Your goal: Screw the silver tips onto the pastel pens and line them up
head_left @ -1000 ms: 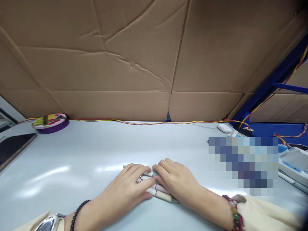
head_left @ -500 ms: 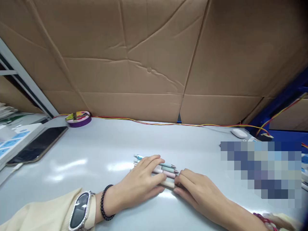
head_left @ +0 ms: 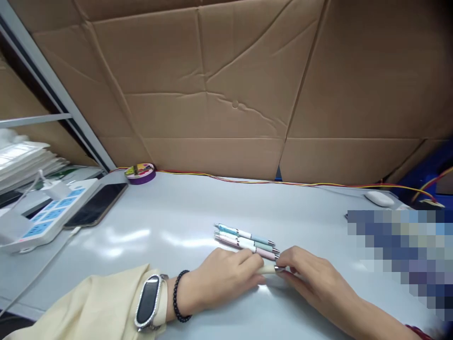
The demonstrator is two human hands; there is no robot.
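Note:
Between my two hands lies a cream pen [head_left: 266, 269], its silver tip pointing right. My left hand [head_left: 228, 276] is closed on the pen's body, which its fingers partly hide. The thumb and fingers of my right hand [head_left: 311, 278] pinch the silver tip end. Just beyond my left hand, a blue pen [head_left: 244, 233], a green pen [head_left: 264, 246] and a pink pen [head_left: 267, 254] rest side by side on the white table [head_left: 177, 208], tips to the right.
A phone [head_left: 97, 204] lies beside a power strip [head_left: 53, 215] at the left. A purple round tin or tape roll [head_left: 141, 174] sits at the back, near thin wires [head_left: 230, 180]. At the back right is a white mouse [head_left: 379, 198]. Cardboard [head_left: 212, 113] stands behind.
The view has shifted left. My left hand has come off the row of pens and gripped the cream pen, now a little apart from the others and nearer me. My right hand holds its tip.

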